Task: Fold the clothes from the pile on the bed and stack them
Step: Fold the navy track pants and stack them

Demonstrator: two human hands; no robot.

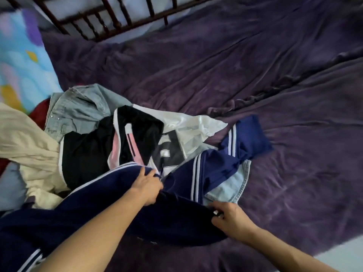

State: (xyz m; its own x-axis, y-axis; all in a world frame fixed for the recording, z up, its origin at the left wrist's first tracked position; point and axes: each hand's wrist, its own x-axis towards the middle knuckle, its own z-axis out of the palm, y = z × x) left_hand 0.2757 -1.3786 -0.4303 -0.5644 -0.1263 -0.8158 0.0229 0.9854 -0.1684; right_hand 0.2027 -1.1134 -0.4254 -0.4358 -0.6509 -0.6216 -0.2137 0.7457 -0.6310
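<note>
Well, you are looking down on a bed (275,85) spread with a wrinkled purple cover, its dark wooden headboard (110,18) of slats running along the top and a bright patterned cloth (19,61) in blue, pink and yellow at the left edge. The right half of the cover lies open, and a pale strip of floor (349,254) shows past the bed's near right corner. The pile (98,134) sits left of centre: faded jeans (78,108) at the back, a black garment (88,154) with pink and white stripes over them, a white garment (192,124) to its right, a cream garment (25,148) spilling off to the left. The navy track trousers (216,165) with white side stripes lie across the front of the pile, one leg reaching right over a pale denim piece (233,183). Your hands are apart, both on those trousers: your left hand (149,185) grips the fabric beside the pile, your right hand (229,216) pinches its dark edge nearer you
</note>
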